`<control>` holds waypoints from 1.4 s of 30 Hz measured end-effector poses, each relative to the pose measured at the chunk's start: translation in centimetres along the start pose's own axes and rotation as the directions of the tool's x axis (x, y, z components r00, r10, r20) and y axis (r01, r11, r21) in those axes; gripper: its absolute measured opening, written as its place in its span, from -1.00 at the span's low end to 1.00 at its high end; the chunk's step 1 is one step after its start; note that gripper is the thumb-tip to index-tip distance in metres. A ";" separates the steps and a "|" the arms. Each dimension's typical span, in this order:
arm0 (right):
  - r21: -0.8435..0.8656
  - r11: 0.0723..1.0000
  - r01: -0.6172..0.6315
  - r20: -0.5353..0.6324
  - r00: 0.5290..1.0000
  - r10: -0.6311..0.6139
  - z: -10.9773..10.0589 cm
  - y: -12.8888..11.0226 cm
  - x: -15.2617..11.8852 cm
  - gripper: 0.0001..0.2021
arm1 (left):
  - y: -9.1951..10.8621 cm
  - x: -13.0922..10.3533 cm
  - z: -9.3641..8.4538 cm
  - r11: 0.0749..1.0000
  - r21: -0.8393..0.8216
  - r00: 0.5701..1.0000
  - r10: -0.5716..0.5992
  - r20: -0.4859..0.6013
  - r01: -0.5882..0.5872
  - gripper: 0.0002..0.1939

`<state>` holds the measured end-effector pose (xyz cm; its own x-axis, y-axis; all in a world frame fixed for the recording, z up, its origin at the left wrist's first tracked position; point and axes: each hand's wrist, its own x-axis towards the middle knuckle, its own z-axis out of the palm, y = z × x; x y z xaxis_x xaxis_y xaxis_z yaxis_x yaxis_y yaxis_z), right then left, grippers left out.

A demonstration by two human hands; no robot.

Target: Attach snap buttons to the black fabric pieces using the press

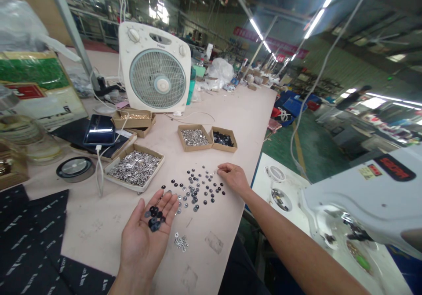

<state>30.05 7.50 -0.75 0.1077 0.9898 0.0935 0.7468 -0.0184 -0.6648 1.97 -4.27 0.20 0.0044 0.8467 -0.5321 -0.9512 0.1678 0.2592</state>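
My left hand [148,233] is palm up with its fingers spread, and several dark buttons [154,218] lie in the palm. Over the right side of the scattered dark and grey buttons [194,189], my right hand [232,176] is low at the table with thumb and fingertips together; a tiny piece shows near the tips, too small to name. A small pile of silvery pieces [181,242] lies to the right of my left hand. Beyond are a tray of silvery pieces [134,167], a box of silvery pieces [194,137] and a box of black pieces [223,139].
A white fan [158,68] stands at the back of the table [118,216]. Black printed fabric [36,242] lies front left, near a round tin [75,168] and a phone [99,130] with its cable. A white machine [362,198] stands right; a person is far off.
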 end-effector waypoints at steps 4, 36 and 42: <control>-0.061 0.998 -0.004 -0.020 1.000 0.003 0.0 -0.5 0.0 -0.85 | 0.0 0.1 -0.1 1.000 -0.006 1.000 -0.008 0.002 0.008 -0.64; -0.299 0.952 -0.066 0.002 0.998 0.070 -0.5 -1.1 -0.4 -0.75 | -0.2 -0.2 0.0 1.000 -0.002 1.000 -0.020 0.001 0.020 -0.64; -0.241 0.970 -0.013 0.038 0.999 0.023 -0.8 -0.4 -0.7 -0.77 | -0.1 -0.2 0.2 1.000 -0.016 1.000 -0.027 -0.011 0.027 -0.64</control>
<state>30.17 6.74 0.03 0.0996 0.9938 0.0499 0.8815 -0.0648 -0.4677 2.14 -4.37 0.42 0.0264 0.8362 -0.5478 -0.9556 0.1819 0.2317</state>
